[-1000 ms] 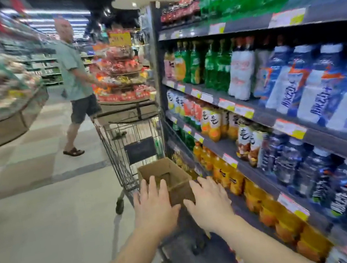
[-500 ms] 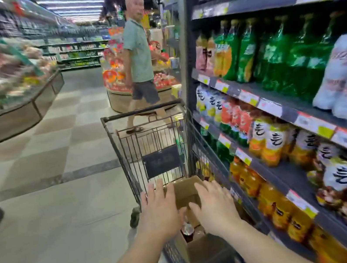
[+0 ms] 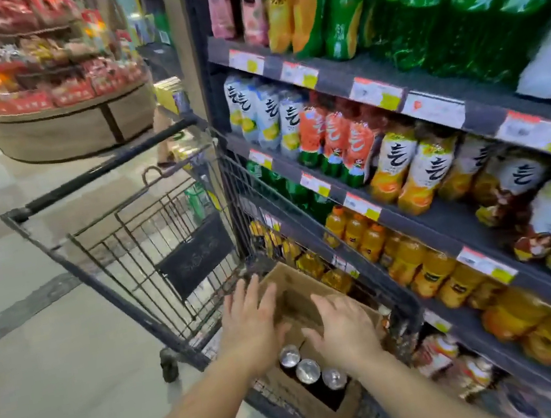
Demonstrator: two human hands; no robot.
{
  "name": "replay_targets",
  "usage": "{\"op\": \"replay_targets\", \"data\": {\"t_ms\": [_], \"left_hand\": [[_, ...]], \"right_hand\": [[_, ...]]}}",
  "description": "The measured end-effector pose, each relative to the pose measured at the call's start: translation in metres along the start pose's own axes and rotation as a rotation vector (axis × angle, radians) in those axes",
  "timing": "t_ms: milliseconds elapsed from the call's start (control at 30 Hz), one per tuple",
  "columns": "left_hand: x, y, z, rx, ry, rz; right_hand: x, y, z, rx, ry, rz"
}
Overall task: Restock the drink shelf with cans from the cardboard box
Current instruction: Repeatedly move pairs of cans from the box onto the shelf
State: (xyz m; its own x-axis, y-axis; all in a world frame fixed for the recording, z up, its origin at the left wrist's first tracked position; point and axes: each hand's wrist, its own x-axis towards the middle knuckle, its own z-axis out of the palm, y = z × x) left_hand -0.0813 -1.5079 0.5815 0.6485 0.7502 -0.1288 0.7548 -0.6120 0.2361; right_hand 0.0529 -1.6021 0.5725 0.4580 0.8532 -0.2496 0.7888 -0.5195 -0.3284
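Observation:
An open cardboard box (image 3: 302, 292) lies in the basket of a black wire shopping cart (image 3: 118, 235). Three dark cans (image 3: 308, 371) with silver tops stand in a row at its near end. My left hand (image 3: 253, 322) hovers over the box's left edge with fingers spread. My right hand (image 3: 345, 328) hovers over the box's right side, fingers also apart. Neither hand holds anything. The drink shelf (image 3: 450, 216) stands right of the cart, filled with bottles.
Orange juice bottles (image 3: 419, 268) fill the lower shelf beside the cart. Green bottles (image 3: 453, 15) stand on the upper shelf. A round display of red snack packs (image 3: 36, 73) stands at the far left. Open tiled floor (image 3: 39, 376) lies left of the cart.
I have stepped closer and looked down. The cans in the box have come into view. Both hands stay spread above the box. The person in the aisle is gone from sight.

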Motion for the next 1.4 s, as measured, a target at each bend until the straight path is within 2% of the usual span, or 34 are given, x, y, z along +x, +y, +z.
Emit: {"op": "replay_targets", "data": {"t_ms": [133, 300, 600, 933, 1067, 1167, 1400], "left_hand": [[0.028, -0.002, 0.018, -0.001, -0.019, 0.086], [0.056, -0.022, 0.056, 0.006, -0.069, 0.081], [0.092, -0.073, 0.127, -0.054, -0.167, 0.143], [0.114, -0.103, 0.161, -0.062, -0.142, 0.22], [0.112, -0.102, 0.163, -0.077, -0.177, 0.249], [0.112, -0.101, 0.156, -0.083, -0.179, 0.247], [0.121, -0.088, 0.108, -0.074, -0.212, 0.269]], "right_hand": [[0.023, 0.012, 0.017, 0.021, 0.0, 0.037], [0.056, 0.031, 0.046, 0.006, -0.035, 0.065], [0.093, 0.043, 0.143, 0.036, -0.252, 0.095], [0.117, 0.033, 0.216, -0.024, -0.369, 0.144], [0.119, 0.033, 0.216, -0.014, -0.358, 0.146], [0.118, 0.031, 0.2, 0.028, -0.289, 0.166], [0.117, 0.009, 0.091, 0.037, -0.093, 0.057]]}}
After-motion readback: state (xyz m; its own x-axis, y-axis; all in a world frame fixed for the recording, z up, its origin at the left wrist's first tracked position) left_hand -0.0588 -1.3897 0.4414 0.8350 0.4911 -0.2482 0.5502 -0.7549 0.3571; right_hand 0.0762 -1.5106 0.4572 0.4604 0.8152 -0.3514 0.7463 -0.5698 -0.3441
